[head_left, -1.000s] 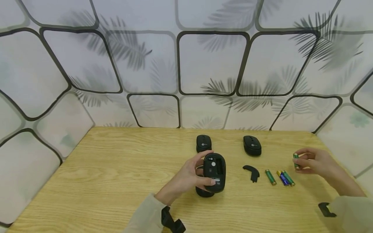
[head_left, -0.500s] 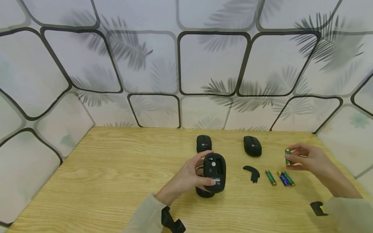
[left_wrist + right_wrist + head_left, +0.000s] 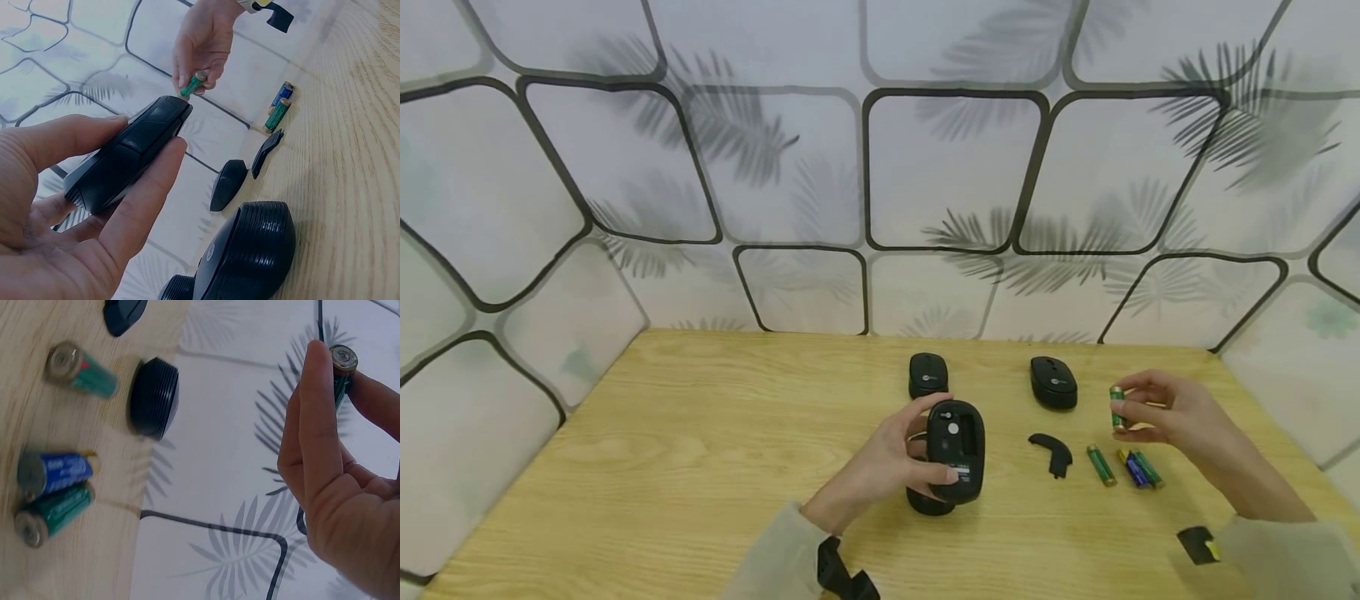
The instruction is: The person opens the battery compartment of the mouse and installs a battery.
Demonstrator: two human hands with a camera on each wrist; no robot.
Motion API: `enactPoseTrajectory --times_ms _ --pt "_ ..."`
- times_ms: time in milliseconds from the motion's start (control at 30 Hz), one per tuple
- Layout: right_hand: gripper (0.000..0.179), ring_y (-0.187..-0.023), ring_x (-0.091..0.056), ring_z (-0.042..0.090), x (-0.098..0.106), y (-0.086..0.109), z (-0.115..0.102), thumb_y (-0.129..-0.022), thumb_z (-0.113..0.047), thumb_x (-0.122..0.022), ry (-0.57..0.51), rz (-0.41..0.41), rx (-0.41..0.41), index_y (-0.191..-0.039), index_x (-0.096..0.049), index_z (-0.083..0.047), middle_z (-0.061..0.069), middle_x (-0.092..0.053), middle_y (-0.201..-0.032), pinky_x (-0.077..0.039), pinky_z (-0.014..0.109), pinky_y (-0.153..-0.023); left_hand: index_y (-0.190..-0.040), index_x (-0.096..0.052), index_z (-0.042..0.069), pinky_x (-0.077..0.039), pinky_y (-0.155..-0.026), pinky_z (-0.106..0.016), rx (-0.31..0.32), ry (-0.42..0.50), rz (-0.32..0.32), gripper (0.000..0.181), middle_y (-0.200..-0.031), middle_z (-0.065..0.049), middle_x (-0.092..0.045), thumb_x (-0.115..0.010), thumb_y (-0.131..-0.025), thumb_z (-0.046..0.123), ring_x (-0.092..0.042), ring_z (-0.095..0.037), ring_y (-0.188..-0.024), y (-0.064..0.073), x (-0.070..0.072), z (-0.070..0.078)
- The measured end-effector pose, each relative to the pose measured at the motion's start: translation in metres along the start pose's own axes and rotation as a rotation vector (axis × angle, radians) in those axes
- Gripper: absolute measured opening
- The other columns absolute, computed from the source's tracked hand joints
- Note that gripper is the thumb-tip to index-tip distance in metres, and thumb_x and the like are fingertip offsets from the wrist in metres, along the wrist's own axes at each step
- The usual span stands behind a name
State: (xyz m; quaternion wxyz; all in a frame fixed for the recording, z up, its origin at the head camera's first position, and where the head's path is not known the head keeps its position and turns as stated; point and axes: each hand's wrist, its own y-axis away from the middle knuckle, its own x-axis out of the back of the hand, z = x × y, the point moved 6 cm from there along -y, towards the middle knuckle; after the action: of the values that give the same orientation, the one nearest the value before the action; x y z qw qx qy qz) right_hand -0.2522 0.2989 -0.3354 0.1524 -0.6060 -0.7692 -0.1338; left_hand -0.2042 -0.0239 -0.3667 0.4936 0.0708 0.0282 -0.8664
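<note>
Left hand (image 3: 887,458): fingers grasping a black mouse (image 3: 956,454), held up off the tabletop (image 3: 737,425), underside facing the head camera. Thumb on the underside by the pale label, other fingers at the top edge and behind. Long recess (image 3: 969,435) exposed on that face, round white spot (image 3: 953,428) next to it.

Right hand (image 3: 1183,421): thumb and fingers pinching a green battery (image 3: 1117,408), about upright in the head view. It's in the air, well apart from the held mouse, to its right. Right wrist view shows one metal end of the cell sticking out past the fingertips.

On the tabletop: second mouse (image 3: 928,373) behind the held one; third black mouse (image 3: 931,505) mostly hidden under it from the head view; fourth mouse (image 3: 1054,383) farther right, near the back. Curved black cover (image 3: 1057,457) lies in front of the fourth. Right of the cover, a loose green battery (image 3: 1101,466), then a blue battery (image 3: 1136,472) and another green battery (image 3: 1149,469) side by side, ends staggered.

Pale sleeves (image 3: 778,554) on both arms, black mount (image 3: 846,575) at the left wrist. Backdrop (image 3: 955,167): white, dark rounded outlines, grey leaf print.
</note>
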Motion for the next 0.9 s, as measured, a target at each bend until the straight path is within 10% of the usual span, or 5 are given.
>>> enactPoseTrajectory --times_ms 900 --pt "0.032 -0.079 -0.069 0.02 -0.05 -0.003 -0.035 -0.1 -0.002 -0.062 -0.081 -0.049 0.044 -0.124 -0.048 0.015 0.007 -0.062 -0.096 -0.064 0.042 -0.074 -0.156 -0.039 0.015 -0.064 -0.07 -0.044 -0.005 -0.012 -0.001 0.084 -0.133 -0.018 -0.055 -0.07 -0.084 -0.014 -0.067 -0.029 -0.107 0.0 -0.001 0.0"
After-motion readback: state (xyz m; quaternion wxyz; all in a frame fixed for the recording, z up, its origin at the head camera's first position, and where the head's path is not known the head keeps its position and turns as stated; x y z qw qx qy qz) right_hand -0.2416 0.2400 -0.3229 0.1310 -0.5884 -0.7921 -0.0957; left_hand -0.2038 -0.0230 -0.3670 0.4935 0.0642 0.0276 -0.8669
